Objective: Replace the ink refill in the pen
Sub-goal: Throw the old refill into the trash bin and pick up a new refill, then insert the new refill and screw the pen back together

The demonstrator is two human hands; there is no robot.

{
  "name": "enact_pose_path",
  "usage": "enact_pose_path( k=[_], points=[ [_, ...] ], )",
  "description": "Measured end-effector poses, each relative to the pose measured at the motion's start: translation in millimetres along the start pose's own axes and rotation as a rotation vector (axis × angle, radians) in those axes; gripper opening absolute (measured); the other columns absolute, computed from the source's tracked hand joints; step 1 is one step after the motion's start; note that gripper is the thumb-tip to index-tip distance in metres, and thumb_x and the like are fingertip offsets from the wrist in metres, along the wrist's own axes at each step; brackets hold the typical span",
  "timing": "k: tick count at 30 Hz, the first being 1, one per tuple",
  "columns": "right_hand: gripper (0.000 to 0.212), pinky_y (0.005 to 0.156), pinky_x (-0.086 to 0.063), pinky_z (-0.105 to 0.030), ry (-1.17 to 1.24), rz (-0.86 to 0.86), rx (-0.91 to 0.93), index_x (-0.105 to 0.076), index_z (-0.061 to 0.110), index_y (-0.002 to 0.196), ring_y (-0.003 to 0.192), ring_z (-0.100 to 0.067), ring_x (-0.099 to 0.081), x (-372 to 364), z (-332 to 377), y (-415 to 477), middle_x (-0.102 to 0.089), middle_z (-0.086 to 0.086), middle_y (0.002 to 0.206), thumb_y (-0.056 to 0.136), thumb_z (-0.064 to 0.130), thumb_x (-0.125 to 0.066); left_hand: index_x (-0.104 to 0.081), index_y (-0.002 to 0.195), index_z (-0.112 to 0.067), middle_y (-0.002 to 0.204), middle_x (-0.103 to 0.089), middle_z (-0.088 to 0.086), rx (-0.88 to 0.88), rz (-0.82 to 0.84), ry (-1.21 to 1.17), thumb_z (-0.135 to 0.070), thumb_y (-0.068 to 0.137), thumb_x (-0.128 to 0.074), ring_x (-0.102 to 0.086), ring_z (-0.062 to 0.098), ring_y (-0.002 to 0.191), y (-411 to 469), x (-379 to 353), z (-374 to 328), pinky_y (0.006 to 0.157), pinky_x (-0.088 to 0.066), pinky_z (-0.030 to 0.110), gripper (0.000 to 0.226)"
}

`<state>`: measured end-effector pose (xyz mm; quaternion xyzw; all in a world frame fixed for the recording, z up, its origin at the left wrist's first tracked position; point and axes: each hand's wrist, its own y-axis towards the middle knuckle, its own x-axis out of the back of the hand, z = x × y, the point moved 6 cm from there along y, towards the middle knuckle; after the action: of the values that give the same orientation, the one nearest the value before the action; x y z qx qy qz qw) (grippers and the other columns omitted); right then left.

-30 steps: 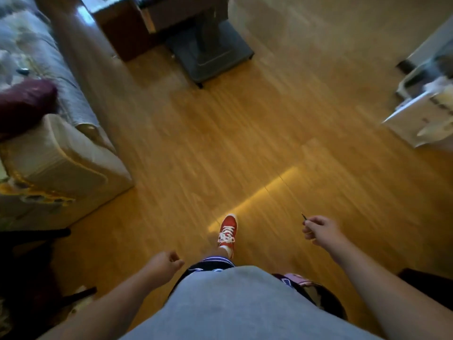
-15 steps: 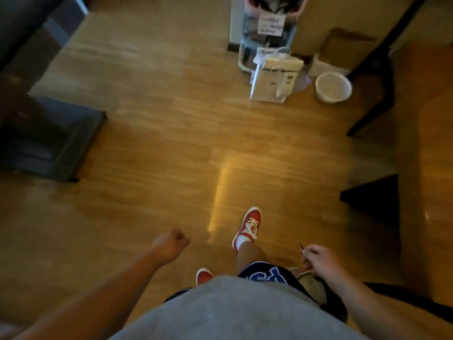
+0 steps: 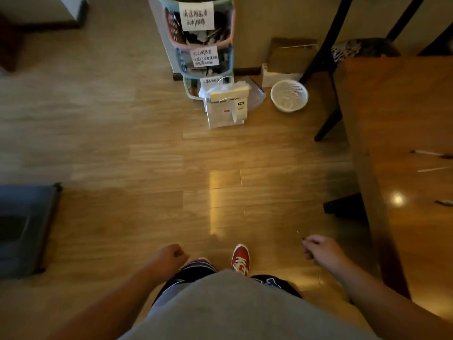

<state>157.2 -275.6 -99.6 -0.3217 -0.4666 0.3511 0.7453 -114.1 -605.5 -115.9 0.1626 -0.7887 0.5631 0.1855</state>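
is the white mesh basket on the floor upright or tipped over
Upright. The white mesh basket stands on the wooden floor with its round rim facing up, so its inside bottom shows. It looks almost empty; contents are too blurred to tell.

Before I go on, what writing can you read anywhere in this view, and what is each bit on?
Top paper label on the stacked baskets: handwritten Chinese characters, too blurred to quote reliably.
Middle paper label: several handwritten lines, too small to read.
Bottom paper label: partly hidden, unreadable.
White paper bag: small dark tag and red mark, too small to read.
Shorts: part of a blue letter, not readable.
Nothing else carries text.
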Motion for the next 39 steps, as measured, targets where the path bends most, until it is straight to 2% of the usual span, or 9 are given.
enact_pose_path(
  k=[6,10,16,20,23,28,32,36,39],
  points=[
    [0.012,0.058,-0.046,-0.027,0.092,-0.044,0.077,-0.066,0.013,0.101,0.070,-0.016,-0.063,33,101,55,-0.069,-0.005,0.084,0.095,0.018,-0.057,-0.060,0.082,-0.023,0.086,-0.064,0.002,0.059,0.028,0.142,-0.039,0.090,-0.058,-0.060,0.017,0.080,52,62,-19,0.069,-0.046,0.028,0.018],
    [0.012,0.059,-0.045,-0.026,0.173,-0.077,0.053,-0.067,0.013,0.095,0.071,-0.016,-0.063,49,137,82,-0.069,-0.005,0.083,0.095,0.018,-0.056,-0.056,0.077,-0.024,0.087,-0.063,0.003,0.011,0.066,0.260,-0.036,0.090,-0.057,-0.059,0.019,0.083,108,115,-62,0.071,-0.045,0.029,0.018],
    [0.020,0.055,-0.040,-0.025,0.360,-0.146,-0.081,-0.066,0.005,0.080,0.061,-0.016,-0.054,74,124,87,-0.060,-0.007,0.068,0.095,0.012,-0.056,-0.048,0.074,-0.028,0.085,-0.055,0.000,-0.197,0.127,0.533,-0.040,0.094,-0.052,-0.053,0.017,0.081,178,190,-186,0.069,-0.038,0.027,0.023],
    [0.020,0.059,-0.043,-0.030,0.493,-0.221,-0.208,-0.068,0.006,0.082,0.066,-0.020,-0.058,86,83,75,-0.067,-0.014,0.076,0.095,0.014,-0.055,-0.054,0.081,-0.024,0.088,-0.057,0.001,-0.365,0.155,0.627,-0.039,0.094,-0.053,-0.054,0.018,0.081,208,204,-302,0.069,-0.038,0.027,0.020],
    [0.017,0.055,-0.042,-0.029,0.636,-0.297,-0.305,-0.069,0.002,0.086,0.063,-0.020,-0.058,92,47,67,-0.068,-0.021,0.081,0.094,0.012,-0.057,-0.062,0.082,-0.019,0.089,-0.065,0.002,-0.479,0.168,0.646,-0.037,0.092,-0.057,-0.059,0.018,0.084,221,185,-384,0.072,-0.044,0.029,0.022],
    [0.020,0.055,-0.044,-0.025,0.774,-0.380,-0.352,-0.067,0.015,0.079,0.064,-0.017,-0.061,112,8,58,-0.069,-0.009,0.077,0.095,0.014,-0.056,-0.060,0.075,-0.019,0.081,-0.064,0.001,-0.600,0.231,0.726,-0.034,0.090,-0.062,-0.061,0.019,0.081,218,118,-492,0.071,-0.043,0.028,0.021],
    [0.017,0.057,-0.047,-0.027,0.863,-0.434,-0.278,-0.071,0.017,0.082,0.065,-0.016,-0.064,159,-9,58,-0.073,-0.011,0.080,0.093,0.019,-0.059,-0.067,0.086,-0.022,0.085,-0.068,-0.002,-0.777,0.307,0.734,-0.033,0.088,-0.064,-0.063,0.015,0.082,187,47,-572,0.068,-0.046,0.023,0.012],
    [0.016,0.054,-0.049,-0.016,0.972,-0.463,-0.166,-0.071,0.017,0.083,0.060,-0.004,-0.065,220,-19,54,-0.073,-0.004,0.075,0.094,0.015,-0.059,-0.066,0.094,-0.024,0.091,-0.068,-0.004,-0.928,0.354,0.767,-0.035,0.089,-0.061,-0.063,0.011,0.085,140,-27,-641,0.074,-0.050,0.029,0.014],
    [0.016,0.061,-0.051,-0.023,1.085,-0.477,-0.126,-0.071,0.015,0.086,0.066,-0.010,-0.066,262,-30,56,-0.075,-0.004,0.078,0.095,0.015,-0.057,-0.064,0.101,-0.025,0.093,-0.067,-0.006,-1.059,0.375,0.859,-0.040,0.090,-0.058,-0.062,0.007,0.084,108,-78,-683,0.071,-0.050,0.025,0.020]
  ],
)
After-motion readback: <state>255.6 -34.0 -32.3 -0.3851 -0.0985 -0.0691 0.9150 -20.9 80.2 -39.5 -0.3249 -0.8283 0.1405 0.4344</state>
